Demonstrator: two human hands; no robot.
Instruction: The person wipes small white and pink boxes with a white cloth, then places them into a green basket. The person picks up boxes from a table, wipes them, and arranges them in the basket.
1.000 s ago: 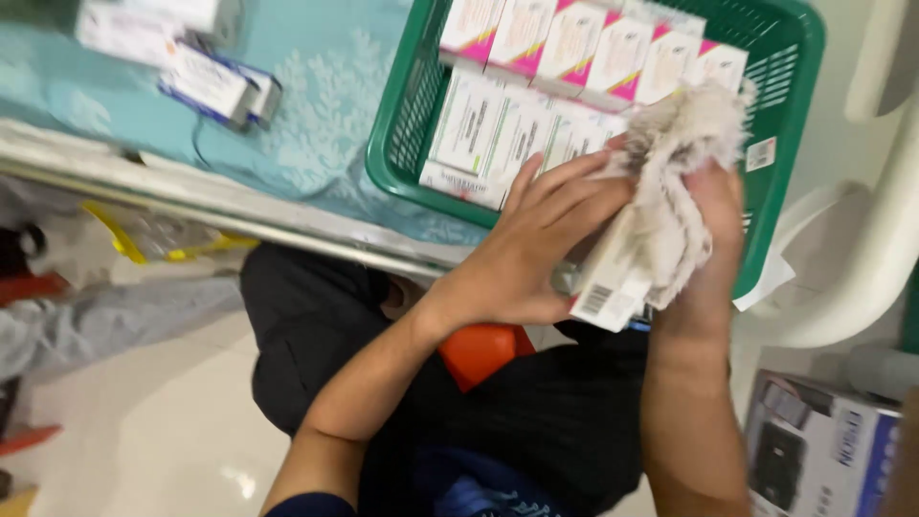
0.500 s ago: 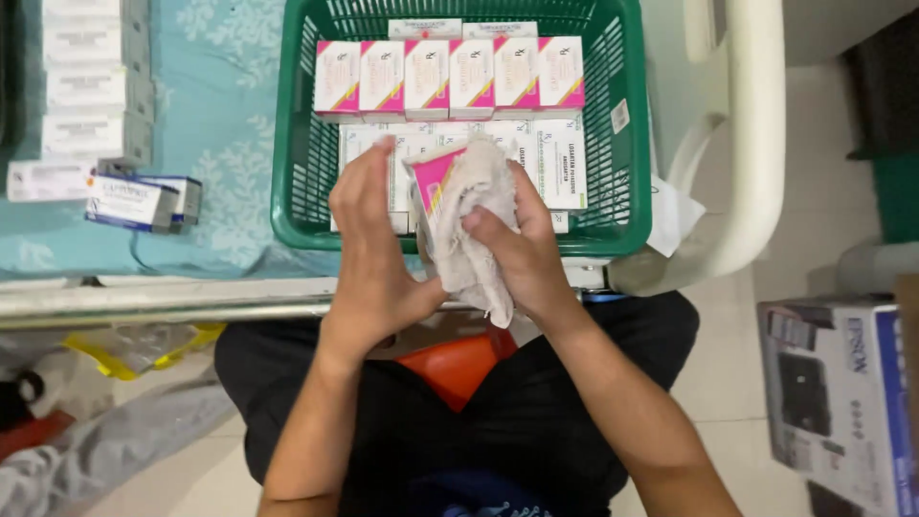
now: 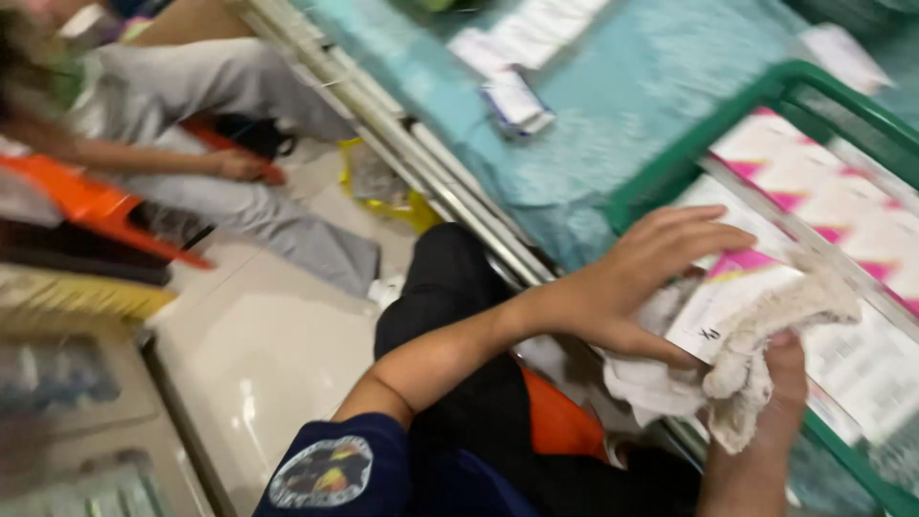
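While the left hand (image 3: 632,292) steadies the box (image 3: 737,306) and the right hand (image 3: 780,383) grips the cloth (image 3: 766,335), the box may slip into the basket (image 3: 689,163).

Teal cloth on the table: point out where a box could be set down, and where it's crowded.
The teal cloth lies bare between the small blue-and-white box and the green basket. Crowded: the basket is full of pink-and-white boxes, and the left hand and right hand hold a white rag over its near edge.
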